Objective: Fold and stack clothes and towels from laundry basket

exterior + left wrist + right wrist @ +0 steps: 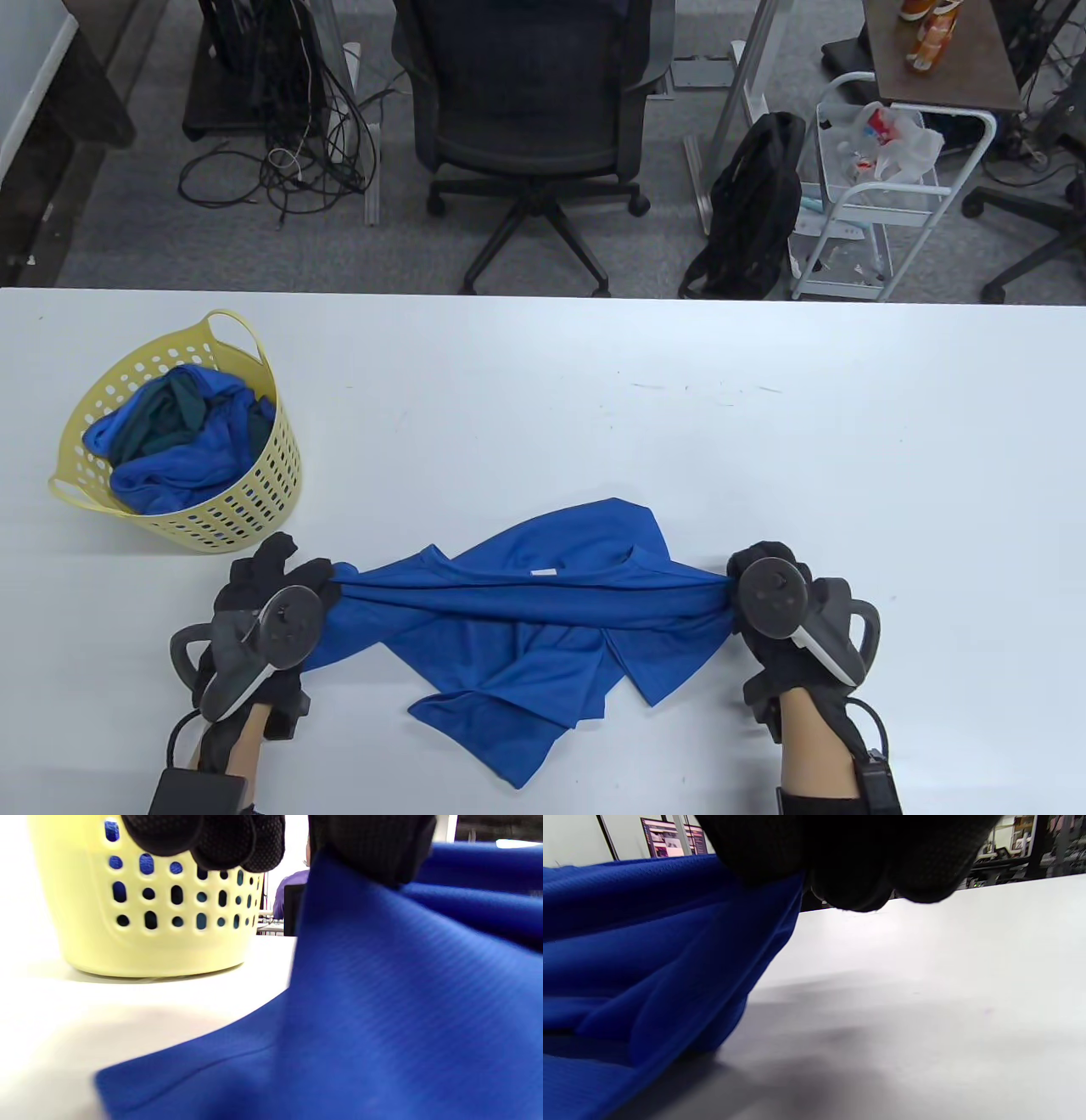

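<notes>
A blue t-shirt is stretched between my two hands near the table's front edge, its middle bunched and sagging onto the white table. My left hand grips the shirt's left end; the cloth hangs from the gloved fingers in the left wrist view. My right hand grips the shirt's right end; the cloth runs out from under the closed fingers in the right wrist view. A yellow laundry basket stands at the left with blue and dark green clothes inside.
The basket stands just behind my left hand. Bare table lies behind and right of the shirt. Beyond the far edge are an office chair, a black backpack and a white cart.
</notes>
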Tool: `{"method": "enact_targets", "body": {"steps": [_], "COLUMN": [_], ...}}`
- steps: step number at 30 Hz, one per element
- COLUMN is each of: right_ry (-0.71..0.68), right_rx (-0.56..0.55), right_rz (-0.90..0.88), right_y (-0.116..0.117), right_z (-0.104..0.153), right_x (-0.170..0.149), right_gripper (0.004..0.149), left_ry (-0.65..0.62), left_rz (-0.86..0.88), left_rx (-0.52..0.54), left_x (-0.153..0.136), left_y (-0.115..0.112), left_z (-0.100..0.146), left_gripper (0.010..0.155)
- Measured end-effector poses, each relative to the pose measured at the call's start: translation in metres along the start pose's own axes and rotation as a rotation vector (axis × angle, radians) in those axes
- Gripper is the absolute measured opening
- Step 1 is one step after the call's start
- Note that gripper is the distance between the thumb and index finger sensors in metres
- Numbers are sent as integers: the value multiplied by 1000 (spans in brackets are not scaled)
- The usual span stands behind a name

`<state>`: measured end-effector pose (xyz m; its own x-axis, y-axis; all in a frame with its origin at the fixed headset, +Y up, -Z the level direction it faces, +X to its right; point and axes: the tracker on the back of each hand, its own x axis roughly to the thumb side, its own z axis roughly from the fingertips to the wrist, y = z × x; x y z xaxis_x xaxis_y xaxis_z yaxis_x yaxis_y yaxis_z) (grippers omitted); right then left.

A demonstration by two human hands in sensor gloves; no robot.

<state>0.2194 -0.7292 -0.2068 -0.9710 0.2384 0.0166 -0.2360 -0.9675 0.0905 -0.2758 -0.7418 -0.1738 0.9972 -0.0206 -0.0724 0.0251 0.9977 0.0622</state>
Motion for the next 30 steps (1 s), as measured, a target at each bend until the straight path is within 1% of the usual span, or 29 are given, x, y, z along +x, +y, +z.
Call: {"method": "enact_targets", "body": {"steps": [2, 4, 7, 9, 10, 11, 12, 13, 14, 15, 16, 17, 18, 19, 20, 21, 22, 23, 24, 25, 26, 27, 28, 29, 30], "right_ry": [-14, -24, -31, -27, -30, -27, -33, -41, -47, -51, -82, -111, -106, -51, 42, 150, 375, 508, 527, 478, 323, 121, 16, -70, -178], "right_rx": [2, 18, 32, 58, 93, 121, 164, 180, 233, 288, 365, 447, 507, 619, 674, 703, 712, 586, 334, 64, -290, -572, -739, -847, -940], "right_rz": [-18, -60, -145, -192, -235, -277, -370, -421, -566, -674, -820, -929, -980, -1042, -1057, -1002, -779, -593, -478, -416, -432, -494, -554, -591, -598], "right_y": [-2, -4, -7, -9, -10, -10, -11, -11, -11, -11, -11, -8, -4, 4, 9, 11, 3, -24, -56, -86, -130, -170, -202, -221, -241], "right_z": [1, 1, 2, 2, 2, 1, 1, 1, -1, -1, -4, -12, -19, -33, -46, -56, -74, -84, -90, -93, -93, -89, -76, -66, -49], "right_x": [2, 2, 1, 1, 1, 1, 1, 0, -4, -8, -13, -20, -24, -29, -30, -29, -27, -22, -10, 2, 18, 30, 36, 38, 40], "right_gripper": [39, 39, 39, 39, 39, 39, 40, 40, 40, 41, 41, 41, 40, 40, 40, 39, 39, 40, 40, 39, 40, 39, 39, 39, 39], "left_ry": [-15, -20, -9, 38, 52, 59, 74, 86, 92, 98, 103, 103, 72, 19, 27, 59, 188, 258, 314, 317, 278, 185, 110, 34, -45], "left_rz": [-51, -16, -35, -51, -36, -8, 74, 157, 334, 476, 706, 912, 954, 927, 804, 760, 659, 586, 567, 589, 613, 600, 598, 601, 580], "left_rx": [-24, -31, -19, 32, 72, 49, -3, -43, -137, -225, -352, -467, -635, -805, -997, -1028, -1016, -912, -607, -336, 95, 280, 408, 534, 661], "left_x": [3, 4, 4, 2, 1, 0, -2, -4, -8, -12, -18, -18, -13, -6, 11, 21, 42, 51, 58, 63, 67, 66, 64, 60, 55], "left_y": [-2, -3, -1, 1, 3, 4, 7, 8, 10, 10, 9, 7, 6, 4, -1, -4, -4, 10, 44, 72, 122, 163, 196, 222, 250], "left_z": [-2, -2, -2, -1, -1, -1, -3, -4, -7, -10, -14, -20, -30, -39, -54, -64, -88, -107, -128, -140, -154, -163, -163, -161, -155], "left_gripper": [46, 46, 45, 46, 46, 45, 44, 44, 44, 44, 41, 39, 39, 40, 40, 40, 40, 41, 41, 41, 40, 40, 40, 41, 41]}}
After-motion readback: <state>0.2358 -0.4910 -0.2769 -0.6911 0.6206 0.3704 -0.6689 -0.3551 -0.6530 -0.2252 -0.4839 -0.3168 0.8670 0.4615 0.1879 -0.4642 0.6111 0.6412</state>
